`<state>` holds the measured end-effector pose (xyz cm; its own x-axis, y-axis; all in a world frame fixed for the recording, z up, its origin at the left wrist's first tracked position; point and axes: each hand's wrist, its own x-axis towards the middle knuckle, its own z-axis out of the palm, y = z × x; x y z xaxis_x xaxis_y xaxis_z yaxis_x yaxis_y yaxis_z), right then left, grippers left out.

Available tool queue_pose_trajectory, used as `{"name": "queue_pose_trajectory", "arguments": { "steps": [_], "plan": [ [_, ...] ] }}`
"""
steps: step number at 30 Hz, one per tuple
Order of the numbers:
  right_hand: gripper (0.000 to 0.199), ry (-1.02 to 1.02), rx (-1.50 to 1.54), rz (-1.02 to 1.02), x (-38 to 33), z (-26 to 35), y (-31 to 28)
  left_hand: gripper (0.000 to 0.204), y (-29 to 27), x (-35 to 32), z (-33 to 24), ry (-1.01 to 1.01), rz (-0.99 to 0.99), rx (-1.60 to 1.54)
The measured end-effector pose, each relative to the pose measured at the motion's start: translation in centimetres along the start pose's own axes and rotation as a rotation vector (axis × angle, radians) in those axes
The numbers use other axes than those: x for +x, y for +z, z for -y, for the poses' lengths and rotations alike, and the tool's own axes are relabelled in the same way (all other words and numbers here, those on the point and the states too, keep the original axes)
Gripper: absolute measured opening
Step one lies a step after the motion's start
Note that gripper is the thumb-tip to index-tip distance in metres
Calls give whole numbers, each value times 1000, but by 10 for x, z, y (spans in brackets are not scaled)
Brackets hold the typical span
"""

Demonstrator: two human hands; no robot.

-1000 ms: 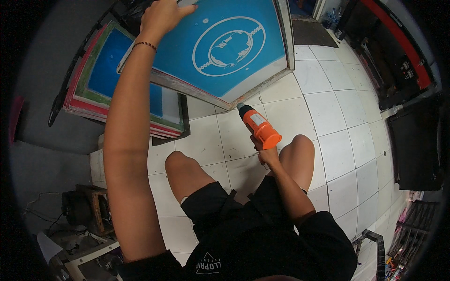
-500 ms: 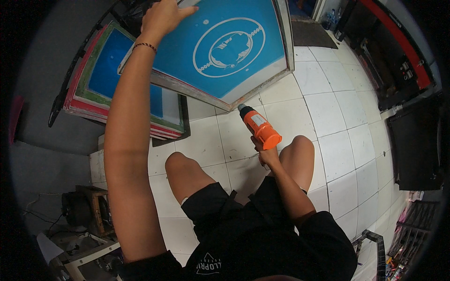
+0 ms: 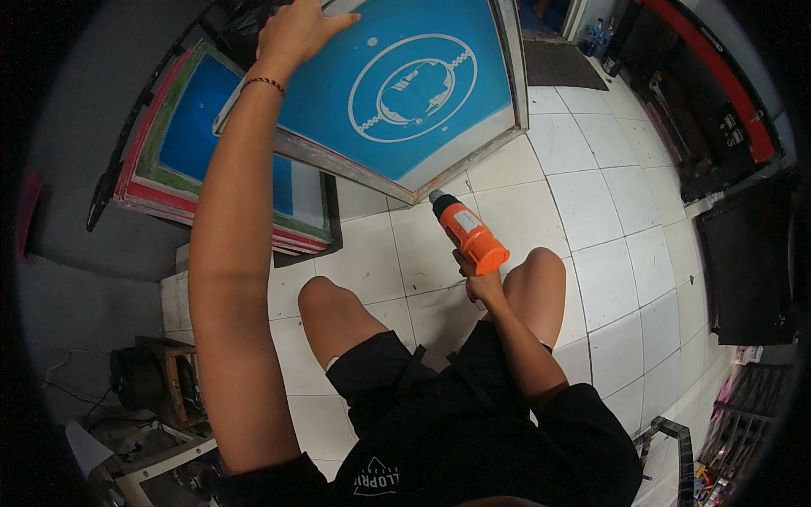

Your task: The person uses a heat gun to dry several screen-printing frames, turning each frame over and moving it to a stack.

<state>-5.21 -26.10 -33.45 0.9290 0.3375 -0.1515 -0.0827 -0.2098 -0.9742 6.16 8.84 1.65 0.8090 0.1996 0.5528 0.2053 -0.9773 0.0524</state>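
My left hand (image 3: pixel 296 35) holds the upper left edge of a screen-printing frame (image 3: pixel 338 135), thumb stretched across its front; the other fingers are partly hidden behind the edge. The screen is blue with a pale oval design, stands tilted, and has a worn metal border. In my right hand (image 3: pixel 481 286) is an orange heat gun (image 3: pixel 473 237), gripped by its handle. Its metal nozzle points up and left at the frame's lower corner, close to it; whether they touch I cannot tell.
Several more screen frames (image 3: pixel 139 190) with red and green borders lean in a stack at the left. White floor tiles (image 3: pixel 591 203) spread under my knees. A dark mat (image 3: pixel 562 66) lies by the doorway. Black-and-red equipment (image 3: pixel 718 76) stands at the right, a motor-like device (image 3: pixel 135 376) at lower left.
Hardly anything differs: both hands, the frame and the heat gun keep their places, apart from a tiny shift of the whole view.
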Motion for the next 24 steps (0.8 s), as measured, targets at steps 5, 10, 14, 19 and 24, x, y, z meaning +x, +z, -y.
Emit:
{"name": "queue_pose_trajectory", "arguments": {
  "steps": [5, 10, 14, 19, 24],
  "plan": [
    [28, 67, 13, 18, -7, 22, 2, 69, 15, 9, 9, 44, 28, -1],
    [27, -46, -63, 93, -17, 57, -6, 76, 10, 9, -1, 67, 75, -54],
    [25, -92, -13, 144, -28, 108, -2, 78, 19, 10, 19, 62, -22, -18],
    [20, -197, 64, 164, -30, 149, -9, 81, 11, 11, 9, 7, 77, -80],
    [18, -272, 49, 207, -38, 201, -9, 81, 7, 10, 9, -59, 93, -175]
  ]
}}
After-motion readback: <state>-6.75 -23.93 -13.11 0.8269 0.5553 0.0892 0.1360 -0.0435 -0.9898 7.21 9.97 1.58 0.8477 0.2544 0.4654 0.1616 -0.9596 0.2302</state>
